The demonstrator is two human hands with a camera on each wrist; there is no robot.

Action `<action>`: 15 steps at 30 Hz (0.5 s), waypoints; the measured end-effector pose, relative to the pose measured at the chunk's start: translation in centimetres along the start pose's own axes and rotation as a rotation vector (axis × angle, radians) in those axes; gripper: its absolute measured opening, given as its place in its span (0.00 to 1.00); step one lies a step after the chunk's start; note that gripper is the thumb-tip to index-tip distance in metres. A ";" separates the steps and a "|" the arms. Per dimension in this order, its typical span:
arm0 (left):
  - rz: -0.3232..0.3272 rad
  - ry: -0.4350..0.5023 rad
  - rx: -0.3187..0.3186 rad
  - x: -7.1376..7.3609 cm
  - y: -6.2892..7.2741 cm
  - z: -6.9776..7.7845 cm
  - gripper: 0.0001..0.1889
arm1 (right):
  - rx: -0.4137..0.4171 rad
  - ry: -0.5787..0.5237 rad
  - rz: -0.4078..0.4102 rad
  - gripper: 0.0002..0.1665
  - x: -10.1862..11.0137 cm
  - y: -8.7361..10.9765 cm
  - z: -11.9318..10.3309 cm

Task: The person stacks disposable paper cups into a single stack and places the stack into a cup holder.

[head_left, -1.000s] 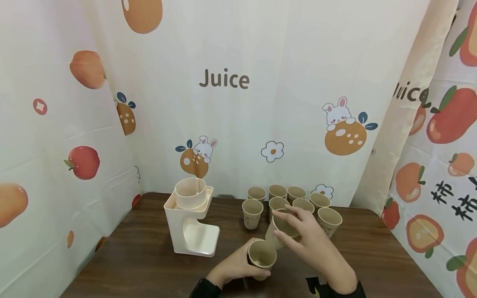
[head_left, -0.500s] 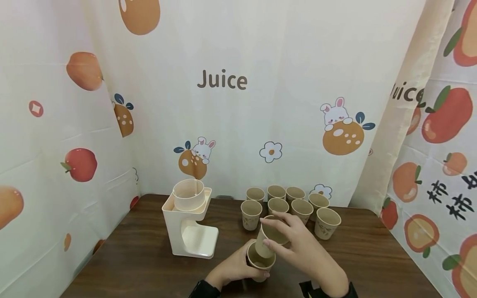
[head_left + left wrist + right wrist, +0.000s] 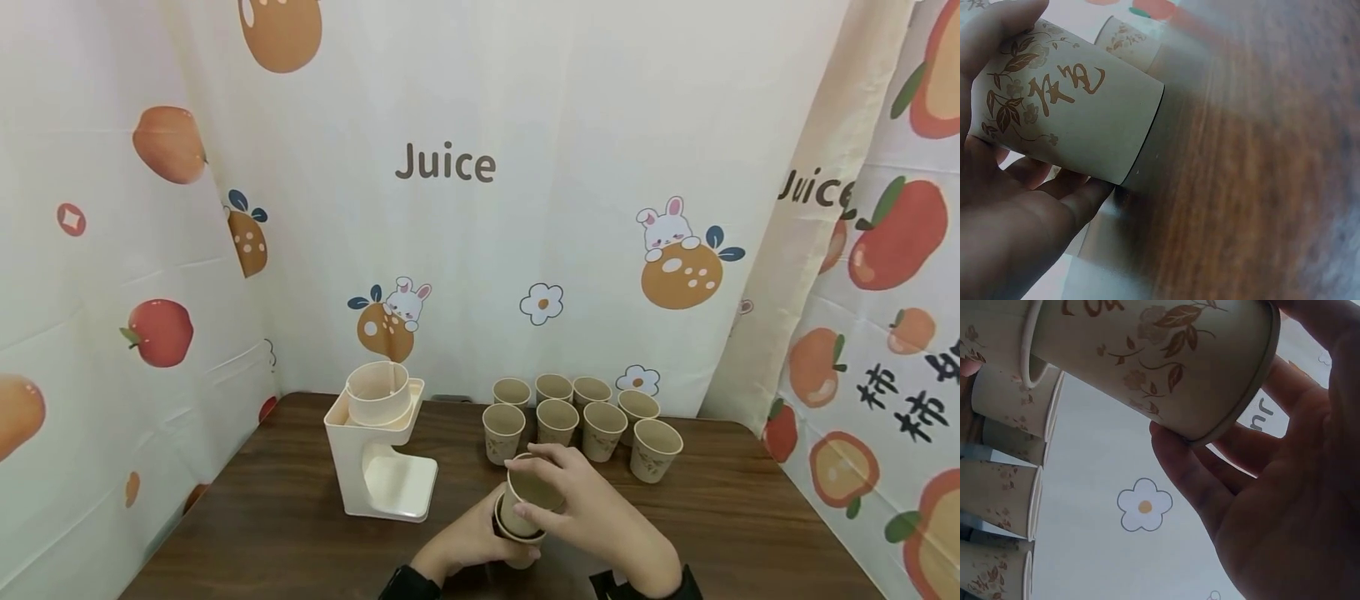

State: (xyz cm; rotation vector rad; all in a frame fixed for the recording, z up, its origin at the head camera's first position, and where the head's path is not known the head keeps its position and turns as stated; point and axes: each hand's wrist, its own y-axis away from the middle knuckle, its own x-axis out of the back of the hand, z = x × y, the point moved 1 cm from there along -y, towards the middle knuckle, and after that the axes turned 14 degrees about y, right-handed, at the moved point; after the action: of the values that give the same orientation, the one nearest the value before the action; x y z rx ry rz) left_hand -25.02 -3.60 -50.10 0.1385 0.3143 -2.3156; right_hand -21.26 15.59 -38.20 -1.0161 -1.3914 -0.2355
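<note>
In the head view my left hand (image 3: pixel 472 533) grips a beige paper cup (image 3: pixel 521 563) close above the table. My fingers and thumb curl round this cup (image 3: pixel 1085 112) in the left wrist view, where brown flower print and characters show on its side. From the right, my right hand (image 3: pixel 585 510) holds a second paper cup (image 3: pixel 516 500) near its rim. Its lower end sits partly inside the first cup's mouth. The right wrist view shows the upper cup (image 3: pixel 1191 369) with its narrow end entering the other cup (image 3: pixel 997 337). What lies inside the cups is hidden.
Several more paper cups (image 3: pixel 603 433) stand upright in rows at the back of the brown wooden table (image 3: pixel 262 508). A cream-coloured appliance (image 3: pixel 348 467) with a round cup on top and a flat base stands left. Fruit-print curtains (image 3: pixel 450 242) surround the table.
My right hand has brought its cup left and down, away from the rows, from beside the left-hand cup into its mouth. My left hand has stayed nearly in place.
</note>
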 end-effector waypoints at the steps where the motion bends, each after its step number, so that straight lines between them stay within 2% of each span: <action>1: -0.001 0.003 0.001 0.0 0.0 0.0 0.42 | 0.001 -0.004 -0.008 0.24 -0.1 0.0 0.0; 10: 0.007 -0.001 -0.007 0.2 0.1 -0.1 0.42 | 0.026 -0.031 -0.069 0.22 -0.9 0.0 0.0; 15: 0.015 -0.016 -0.008 0.1 0.3 -0.1 0.40 | 0.063 -0.012 -0.061 0.22 -1.1 0.0 0.0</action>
State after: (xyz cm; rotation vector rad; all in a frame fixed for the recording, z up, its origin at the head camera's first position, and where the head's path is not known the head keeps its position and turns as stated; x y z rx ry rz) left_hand -24.91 -3.83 -50.24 0.1178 0.3129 -2.2997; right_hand -21.52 15.12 -39.13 -0.9249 -1.4341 -0.2295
